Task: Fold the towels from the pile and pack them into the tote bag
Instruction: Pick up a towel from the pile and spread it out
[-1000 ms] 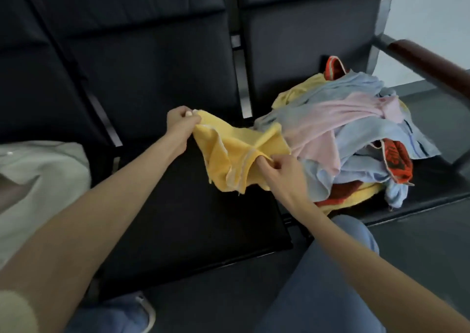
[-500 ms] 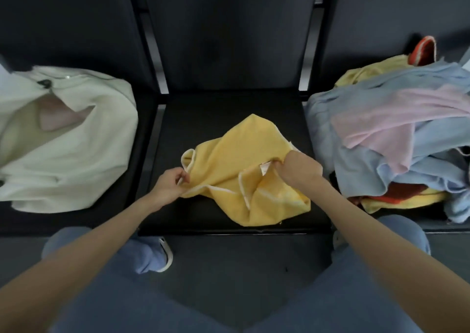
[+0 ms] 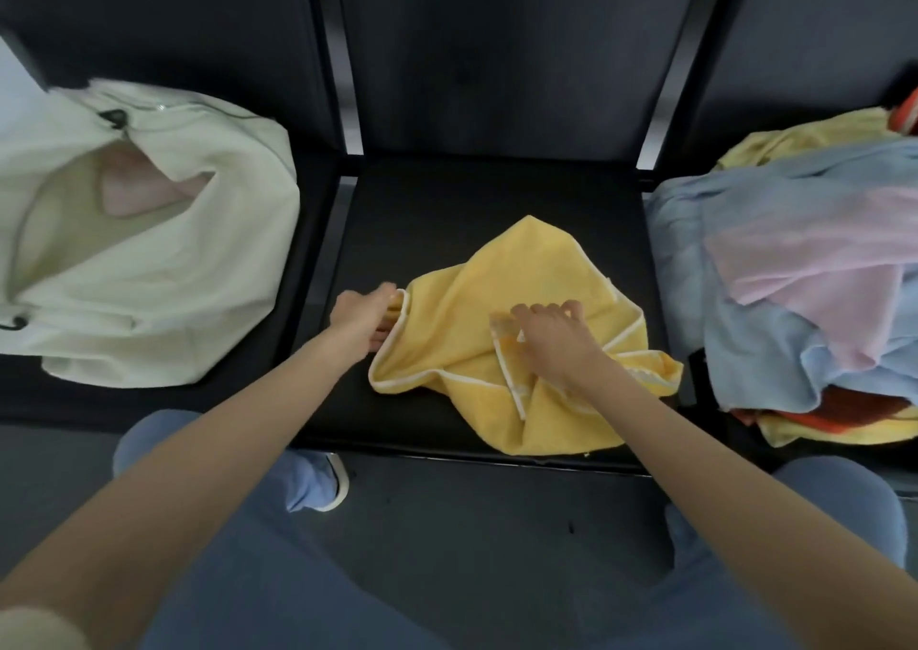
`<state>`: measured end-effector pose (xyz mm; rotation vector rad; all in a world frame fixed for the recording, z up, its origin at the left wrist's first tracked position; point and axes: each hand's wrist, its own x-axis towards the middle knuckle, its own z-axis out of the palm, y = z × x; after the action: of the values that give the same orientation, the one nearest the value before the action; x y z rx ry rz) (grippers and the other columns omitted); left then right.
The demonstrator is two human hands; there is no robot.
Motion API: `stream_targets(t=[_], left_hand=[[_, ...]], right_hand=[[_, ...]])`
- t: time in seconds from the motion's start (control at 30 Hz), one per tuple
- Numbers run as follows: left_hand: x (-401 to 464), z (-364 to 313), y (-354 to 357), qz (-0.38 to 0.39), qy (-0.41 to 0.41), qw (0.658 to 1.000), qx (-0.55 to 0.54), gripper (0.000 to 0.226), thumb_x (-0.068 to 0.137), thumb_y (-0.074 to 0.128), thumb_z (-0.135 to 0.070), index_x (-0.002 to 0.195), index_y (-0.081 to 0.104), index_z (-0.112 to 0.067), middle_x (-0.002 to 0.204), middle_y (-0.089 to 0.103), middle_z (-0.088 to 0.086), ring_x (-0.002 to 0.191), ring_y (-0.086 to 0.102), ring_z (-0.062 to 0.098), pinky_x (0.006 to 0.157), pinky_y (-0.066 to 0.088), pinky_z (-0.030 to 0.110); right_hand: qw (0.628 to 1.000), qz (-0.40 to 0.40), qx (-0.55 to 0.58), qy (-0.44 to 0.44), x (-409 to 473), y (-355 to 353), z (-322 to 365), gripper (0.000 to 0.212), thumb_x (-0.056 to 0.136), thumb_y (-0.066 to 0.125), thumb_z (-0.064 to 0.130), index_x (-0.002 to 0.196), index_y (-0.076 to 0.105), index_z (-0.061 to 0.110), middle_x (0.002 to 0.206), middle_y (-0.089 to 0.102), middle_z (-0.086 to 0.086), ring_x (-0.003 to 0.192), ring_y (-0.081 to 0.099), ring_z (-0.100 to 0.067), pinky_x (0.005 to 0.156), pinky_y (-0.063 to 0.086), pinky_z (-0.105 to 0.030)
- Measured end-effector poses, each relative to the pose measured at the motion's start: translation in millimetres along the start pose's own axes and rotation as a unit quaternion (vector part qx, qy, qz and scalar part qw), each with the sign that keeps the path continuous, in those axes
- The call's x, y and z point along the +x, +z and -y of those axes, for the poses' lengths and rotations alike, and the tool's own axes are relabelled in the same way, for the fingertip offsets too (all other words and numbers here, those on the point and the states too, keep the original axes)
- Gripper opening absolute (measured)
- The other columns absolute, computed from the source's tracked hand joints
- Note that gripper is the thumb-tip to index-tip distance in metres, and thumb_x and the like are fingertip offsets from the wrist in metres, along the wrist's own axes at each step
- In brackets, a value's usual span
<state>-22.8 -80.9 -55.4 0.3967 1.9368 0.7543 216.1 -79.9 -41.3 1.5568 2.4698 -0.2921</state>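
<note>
A crumpled yellow towel (image 3: 526, 311) with a white hem lies on the middle black seat (image 3: 447, 212). My left hand (image 3: 365, 316) grips its left edge, fingers tucked under the hem. My right hand (image 3: 551, 339) pinches a fold near the towel's centre. The pile of towels (image 3: 804, 271), blue, pink, yellow and orange, covers the right seat. On the left seat lies the cream tote bag (image 3: 164, 291), its mouth gaping, with a pink towel (image 3: 134, 192) inside.
Black seat backs (image 3: 497, 53) rise behind all three seats. Metal gaps separate the seats. My knees in blue jeans (image 3: 278, 560) and a shoe (image 3: 323, 480) are below the seat's front edge, over a dark floor.
The yellow towel came off the pile and down onto the middle seat. My hands have moved apart along it, spreading it wider; the view swung left, bringing the tote bag in.
</note>
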Motion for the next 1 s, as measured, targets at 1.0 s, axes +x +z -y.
stream_targets(t=[1.0], left_hand=[[-100, 18, 47, 0.195, 0.248, 0.947, 0.065, 0.023, 0.075, 0.064, 0.012, 0.070, 0.054, -0.008, 0.099, 0.072, 0.010, 0.103, 0.067, 0.016, 0.090, 0.054, 0.037]], right_hand=[[0.866, -0.227, 0.444, 0.043, -93, -18, -22, 0.012, 0.090, 0.064, 0.027, 0.082, 0.066, 0.020, 0.082, 0.060, 0.010, 0.077, 0.055, -0.004, 0.070, 0.040, -0.014]])
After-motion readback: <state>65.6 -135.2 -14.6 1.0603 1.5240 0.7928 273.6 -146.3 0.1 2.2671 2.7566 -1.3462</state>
